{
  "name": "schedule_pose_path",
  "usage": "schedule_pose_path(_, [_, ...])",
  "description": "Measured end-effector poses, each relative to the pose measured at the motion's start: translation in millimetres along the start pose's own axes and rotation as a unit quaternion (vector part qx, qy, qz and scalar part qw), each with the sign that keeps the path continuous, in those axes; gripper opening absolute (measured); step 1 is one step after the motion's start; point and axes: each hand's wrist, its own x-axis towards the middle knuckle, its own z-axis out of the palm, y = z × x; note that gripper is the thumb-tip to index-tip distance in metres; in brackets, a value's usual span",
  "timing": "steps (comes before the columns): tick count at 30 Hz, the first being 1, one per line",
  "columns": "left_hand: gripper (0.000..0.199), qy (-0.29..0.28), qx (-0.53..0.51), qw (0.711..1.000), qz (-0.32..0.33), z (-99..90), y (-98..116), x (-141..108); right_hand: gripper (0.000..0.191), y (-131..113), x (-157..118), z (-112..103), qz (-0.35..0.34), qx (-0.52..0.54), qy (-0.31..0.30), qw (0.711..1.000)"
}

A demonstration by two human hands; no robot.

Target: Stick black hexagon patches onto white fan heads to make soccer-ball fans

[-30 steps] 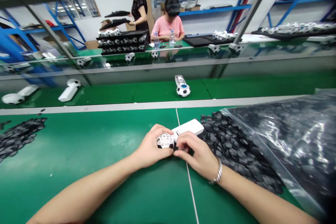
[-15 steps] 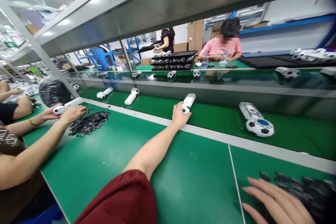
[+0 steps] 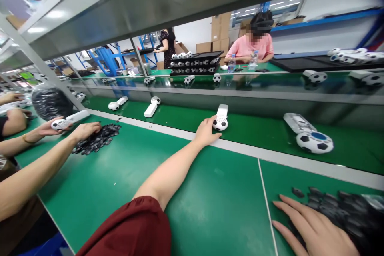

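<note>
My left hand (image 3: 207, 132) reaches to the edge of the green belt, thumb and fingers apart, beside a white handheld piece with a soccer-ball head (image 3: 220, 123). Its fingertips are at the left side of the ball; the piece lies on the belt. At the lower right, my right hand (image 3: 312, 224) rests with spread fingers over a pile of small black parts (image 3: 339, 208) on the green table (image 3: 210, 196). Whether anything lies beneath its palm is hidden.
More soccer-ball pieces lie on the belt, one at right (image 3: 315, 141), another at left (image 3: 152, 107). A co-worker's hands (image 3: 85, 131) work at another black pile (image 3: 100, 140). A metal shelf (image 3: 120, 16) hangs overhead. Stacked black trays (image 3: 195, 64) stand behind.
The ball piece at my left hand now shows more fully, with my fingers wider apart beside it. The piece at right has shifted rightward. The co-worker's hand has moved onto the black pile.
</note>
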Motion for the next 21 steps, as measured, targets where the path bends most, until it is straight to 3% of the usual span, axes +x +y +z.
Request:
schedule_pose_path(4, [0.063, -0.006, 0.013, 1.000, -0.003, 0.8, 1.9, 0.4, 0.040, -10.6, 8.6, -11.6, 0.006, 0.003, -0.015, 1.000])
schedule_pose_path(12, [0.014, -0.034, 0.039, 0.998, -0.018, 1.9, 3.8, 1.1, 0.041, -23.1, 18.2, -29.7, 0.028, 0.021, -0.017, 0.999])
schedule_pose_path(14, [0.014, -0.035, 0.050, 0.998, -0.007, 1.4, 5.7, -0.3, 0.040, -23.8, 19.7, -31.2, 0.029, 0.023, -0.019, 0.999])
schedule_pose_path(21, [0.043, -0.030, 0.085, 0.995, 0.040, 1.5, 11.5, -4.9, 0.034, -26.6, 24.5, -34.8, 0.006, 0.043, -0.014, 0.999])
